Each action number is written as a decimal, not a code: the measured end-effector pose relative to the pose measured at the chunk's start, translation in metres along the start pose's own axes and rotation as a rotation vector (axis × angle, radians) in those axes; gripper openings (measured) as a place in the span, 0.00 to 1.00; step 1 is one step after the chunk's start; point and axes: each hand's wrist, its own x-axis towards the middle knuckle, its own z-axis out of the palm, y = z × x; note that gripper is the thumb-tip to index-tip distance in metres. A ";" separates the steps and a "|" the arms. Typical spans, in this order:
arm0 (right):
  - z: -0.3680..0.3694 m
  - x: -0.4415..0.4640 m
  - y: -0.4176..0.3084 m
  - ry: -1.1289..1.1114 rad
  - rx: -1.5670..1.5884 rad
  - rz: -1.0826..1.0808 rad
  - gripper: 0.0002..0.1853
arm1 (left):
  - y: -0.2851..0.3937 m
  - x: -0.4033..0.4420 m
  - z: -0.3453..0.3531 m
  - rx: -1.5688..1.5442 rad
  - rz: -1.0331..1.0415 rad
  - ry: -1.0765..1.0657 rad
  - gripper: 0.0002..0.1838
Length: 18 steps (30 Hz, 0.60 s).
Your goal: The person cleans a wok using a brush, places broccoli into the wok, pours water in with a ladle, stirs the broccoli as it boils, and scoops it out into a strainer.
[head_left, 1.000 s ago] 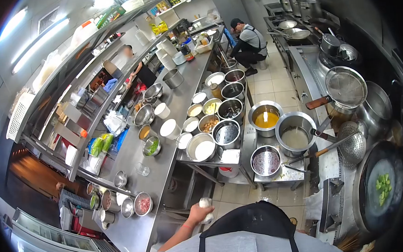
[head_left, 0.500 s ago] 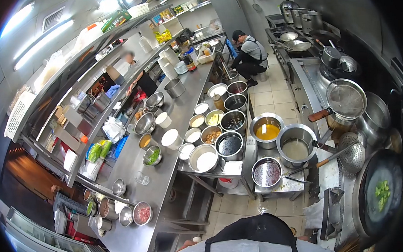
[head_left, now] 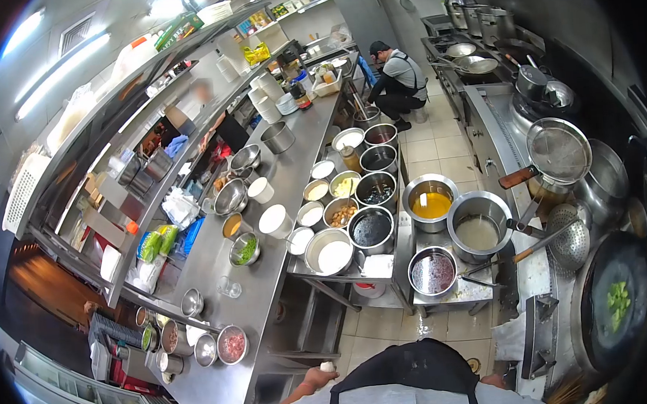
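Low in the view, my left hand [head_left: 317, 379] is out to the left of the black apron [head_left: 411, 363]. Its fingers are closed around a small white thing [head_left: 328, 366] whose kind I cannot make out. My right hand [head_left: 493, 381] shows only in a small part at the apron's right edge, and its fingers are hidden. Farther right, a large dark wok [head_left: 593, 341] holds chopped green vegetables [head_left: 618, 305] in cloudy liquid. A bowl of pink meat [head_left: 232, 344] stands on the steel counter [head_left: 284, 226] to the left.
A side table carries several pots, including a pot of dark liquid [head_left: 371, 229]. Nearby stand a pot of yellow oil [head_left: 431, 204] and a large steel pot [head_left: 479, 234]. A perforated ladle [head_left: 569, 239] lies by the wok. Farther off, a person [head_left: 403, 84] crouches in the aisle.
My left hand with the small white thing has come farther into view beside the apron. The camera view has shifted slightly.
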 end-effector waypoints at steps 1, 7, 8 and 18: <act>0.003 -0.003 -0.001 0.037 0.016 -0.020 0.09 | -0.006 0.004 0.000 0.006 0.003 -0.002 0.26; -0.006 0.004 -0.022 -0.219 -0.159 0.261 0.13 | -0.013 0.003 -0.010 0.036 -0.055 -0.036 0.27; -0.004 0.003 -0.019 -0.209 -0.117 0.293 0.13 | -0.012 0.003 -0.011 0.062 -0.070 -0.046 0.27; -0.013 0.000 -0.004 -0.085 0.146 0.615 0.12 | -0.018 0.027 -0.006 0.137 -0.056 -0.048 0.32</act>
